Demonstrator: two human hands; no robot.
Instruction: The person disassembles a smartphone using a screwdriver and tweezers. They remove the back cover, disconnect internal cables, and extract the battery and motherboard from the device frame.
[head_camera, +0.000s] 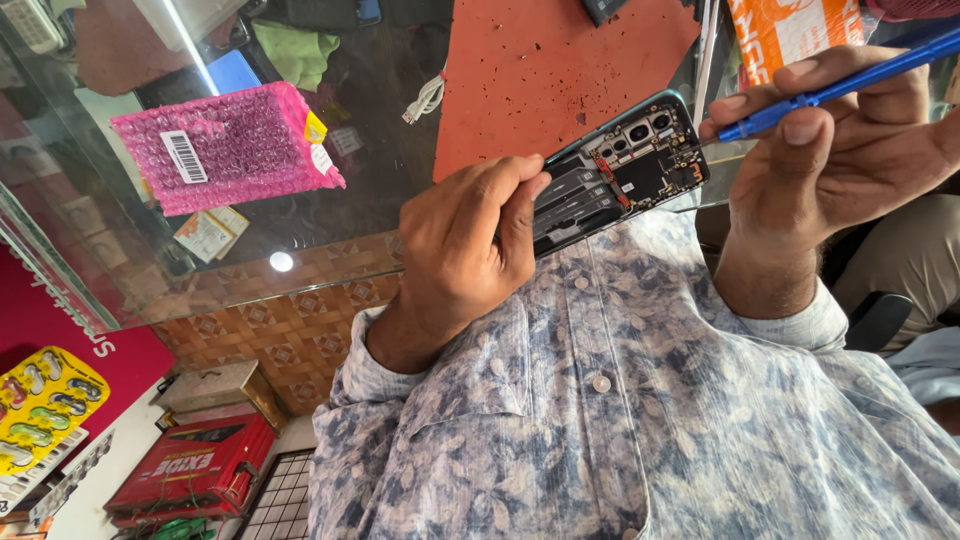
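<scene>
A: Fingers (515, 195) of the left hand (465, 250) are curled tight, pinching the opened phone (620, 170) by its lower half, held up over the glass counter (300, 230). Right hand (830, 150)?

B: Thumb and forefinger pressed together on a blue screwdriver (840, 88), tip at the phone's top corner beside the camera cluster.

A: Step?

B: Looks like working a screw on the exposed board. The tip must sit square and turn gently; the screws are tiny.

A: Materials?

B: Phone: back off, dark flat plates, glossy lenses, teal rim. Driver: slim smooth plastic shaft. Pink bubble-wrap pouch (225, 145) lying flat on the reflective glass, orange mat (540, 70) speckled with grit.
</scene>
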